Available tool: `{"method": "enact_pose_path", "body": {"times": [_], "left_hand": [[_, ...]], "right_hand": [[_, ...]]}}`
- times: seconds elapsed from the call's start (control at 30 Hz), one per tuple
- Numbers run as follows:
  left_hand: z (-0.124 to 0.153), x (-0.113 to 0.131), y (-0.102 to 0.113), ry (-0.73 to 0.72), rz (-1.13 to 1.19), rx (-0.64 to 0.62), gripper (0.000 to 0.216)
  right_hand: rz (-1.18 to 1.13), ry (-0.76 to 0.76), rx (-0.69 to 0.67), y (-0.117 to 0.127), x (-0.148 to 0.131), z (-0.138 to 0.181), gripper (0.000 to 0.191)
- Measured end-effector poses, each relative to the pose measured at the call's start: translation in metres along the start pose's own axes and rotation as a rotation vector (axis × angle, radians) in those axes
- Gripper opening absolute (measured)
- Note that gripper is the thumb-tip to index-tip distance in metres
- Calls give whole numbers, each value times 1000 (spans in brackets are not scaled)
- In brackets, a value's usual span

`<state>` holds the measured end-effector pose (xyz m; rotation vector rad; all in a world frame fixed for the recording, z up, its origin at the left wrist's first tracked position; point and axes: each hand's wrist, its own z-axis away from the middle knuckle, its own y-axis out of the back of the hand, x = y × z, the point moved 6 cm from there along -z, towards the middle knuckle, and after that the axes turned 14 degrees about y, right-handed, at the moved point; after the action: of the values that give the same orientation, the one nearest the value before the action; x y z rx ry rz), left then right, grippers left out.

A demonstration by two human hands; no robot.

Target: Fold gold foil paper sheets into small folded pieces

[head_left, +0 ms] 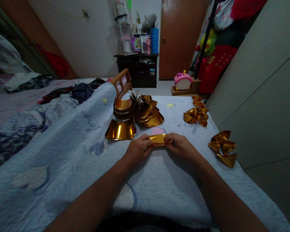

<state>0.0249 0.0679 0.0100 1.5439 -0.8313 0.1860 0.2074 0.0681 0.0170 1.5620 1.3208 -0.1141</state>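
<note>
A shiny gold sheet [158, 139], folded into a narrow strip, lies level between my two hands just above or on the blue bedspread. My left hand [140, 147] pinches its left end, and my right hand [180, 145] pinches the right end. Beyond my left hand stands a stack of curved gold sheets [120, 129], fanned out into several loose piles. To the right are folded gold pieces [223, 147] shaped like ingots, and a further heap of folded gold pieces [196, 115] sits behind them.
The blue patterned bedspread [99, 167] spreads under everything. A small wooden chair [122, 83] and a pink toy clock [183, 81] stand past its far edge. At the back are a dark cabinet [136, 72] and a brown door [181, 42]. Pale panels [263, 93] rise along the right.
</note>
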Motion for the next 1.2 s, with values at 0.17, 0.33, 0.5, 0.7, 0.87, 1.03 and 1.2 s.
{"method": "enact_pose_path", "body": {"times": [0.17,0.33,0.5,0.7,0.87,1.03,1.2], "left_hand": [[2,4,-6,-25,74,-130,20],[3,5,-7,17,39,-189,11],[1,4,-9,56,16,-222,11],[0,5,-9,96,-6,-231,14],[-1,5,-9,140,-23,-238,16],[-2,4,-7,200,-34,-212,14],[-2,3,-4,261,22,-217,11]], "right_hand": [[32,-4,-106,-4,0,1,21],[99,-58,-184,-6,1,2,19],[136,-101,-230,-7,-3,0,21],[165,-176,-290,-8,-6,-3,22],[235,-223,-286,-9,2,0,21],[276,-243,-288,-11,7,2,24],[259,-287,-252,-11,10,3,18]]}}
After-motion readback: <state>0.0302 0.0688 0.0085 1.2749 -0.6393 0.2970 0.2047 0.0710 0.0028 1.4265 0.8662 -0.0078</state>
